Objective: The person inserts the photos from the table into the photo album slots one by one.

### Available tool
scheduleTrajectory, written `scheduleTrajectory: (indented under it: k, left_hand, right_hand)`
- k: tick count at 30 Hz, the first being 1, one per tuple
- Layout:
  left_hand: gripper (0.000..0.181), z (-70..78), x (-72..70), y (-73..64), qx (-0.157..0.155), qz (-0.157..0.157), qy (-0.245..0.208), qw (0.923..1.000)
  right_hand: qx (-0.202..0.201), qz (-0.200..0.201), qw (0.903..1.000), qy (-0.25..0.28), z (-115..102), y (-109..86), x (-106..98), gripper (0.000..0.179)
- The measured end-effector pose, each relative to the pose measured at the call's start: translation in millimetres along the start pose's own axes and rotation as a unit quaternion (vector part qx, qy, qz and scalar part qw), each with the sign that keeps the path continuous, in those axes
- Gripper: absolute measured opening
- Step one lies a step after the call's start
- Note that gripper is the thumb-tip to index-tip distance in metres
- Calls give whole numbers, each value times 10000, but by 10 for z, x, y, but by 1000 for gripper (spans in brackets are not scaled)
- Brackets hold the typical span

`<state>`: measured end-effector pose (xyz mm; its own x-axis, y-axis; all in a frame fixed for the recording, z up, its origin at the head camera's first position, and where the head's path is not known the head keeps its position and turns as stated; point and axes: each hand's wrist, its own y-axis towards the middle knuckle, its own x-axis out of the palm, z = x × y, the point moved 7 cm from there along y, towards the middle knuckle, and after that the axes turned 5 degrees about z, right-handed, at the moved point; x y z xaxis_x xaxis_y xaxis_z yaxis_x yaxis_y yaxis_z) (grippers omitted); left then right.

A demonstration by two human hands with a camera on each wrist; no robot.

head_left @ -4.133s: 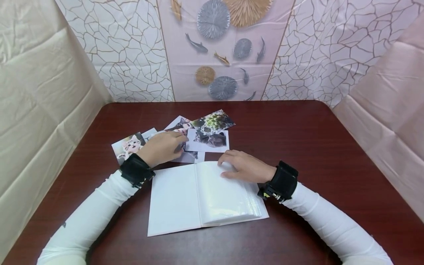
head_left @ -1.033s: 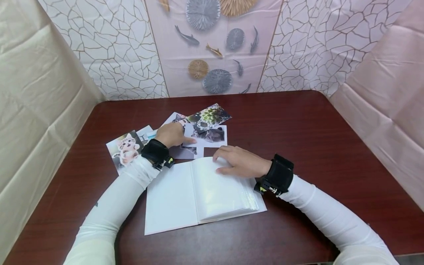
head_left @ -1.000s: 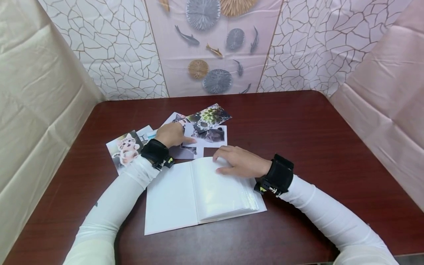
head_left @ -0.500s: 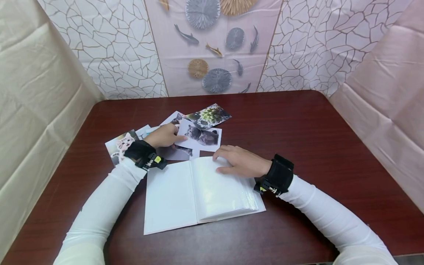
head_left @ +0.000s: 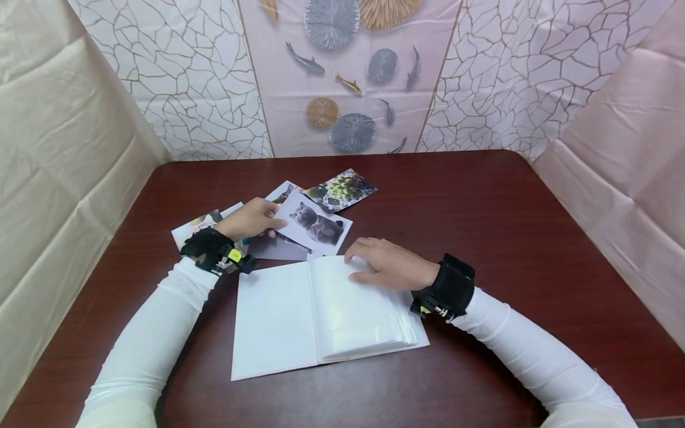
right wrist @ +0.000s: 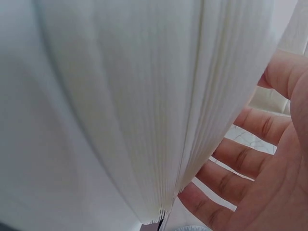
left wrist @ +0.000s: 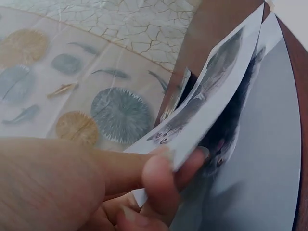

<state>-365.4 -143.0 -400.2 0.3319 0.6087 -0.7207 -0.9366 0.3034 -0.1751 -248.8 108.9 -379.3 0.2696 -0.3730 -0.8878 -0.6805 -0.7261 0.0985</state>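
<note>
My left hand (head_left: 248, 220) pinches a white-bordered photo of a grey cat (head_left: 317, 227) by its left end, thumb on top. In the left wrist view the photo (left wrist: 211, 96) tilts up off another cat photo (left wrist: 262, 125) beneath. My right hand (head_left: 393, 263) rests on the right-hand page of an open white photo album (head_left: 275, 321). Its fingertips lie near the top edge of the clear-sleeved pages. In the right wrist view the fingers (right wrist: 243, 159) are loosely extended against the top sheet, over the stacked page edges (right wrist: 159, 110).
A succulent photo (head_left: 342, 189) lies behind the held one. A kitten photo (head_left: 192, 229) is at the left, partly behind the left wrist. Other photos overlap under the left hand. Everything sits on a dark red-brown table (head_left: 481, 238), with patterned cloth hung behind.
The left hand has taken the grey cat photo and drawn it left and nearer, turning it askew and out from under the succulent photo. The right hand stays on the album.
</note>
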Motion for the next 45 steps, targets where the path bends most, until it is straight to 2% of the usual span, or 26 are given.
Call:
scheduleTrajectory:
  k: [1,7,10,17,24,32,37,45]
  left_hand:
    - [23,-24,-24,-10,-48,4,24,10000]
    - [54,-152,-184,-68,-247,-25,2,9997]
    - [60,-193,-265,-96,-277,1,-86,9996]
    - [55,-226,-475,-175,-158,173,-34,9997]
    - [45,-323,-653,-226,-131,380,-127,9991]
    - [41,-380,-722,-246,-139,453,-364,9982]
    - [37,-380,-741,-225,-188,675,-634,9955]
    - [29,-252,-648,-174,113,798,-708,9942]
  right_hand:
    - [-7,11,10000,-16,-3,0,-2,30]
    - [26,-1,10000,-51,-8,5,-4,30]
    - [69,-29,10000,-4,-7,5,-2,31]
    - [123,-59,9999,45,-4,12,-4,32]
    - [277,-100,9995,151,8,11,1,38]
    - [563,158,9982,-98,54,15,-25,51]
    - [643,341,9973,56,77,23,-49,40]
    - [601,325,9972,310,85,27,-43,31]
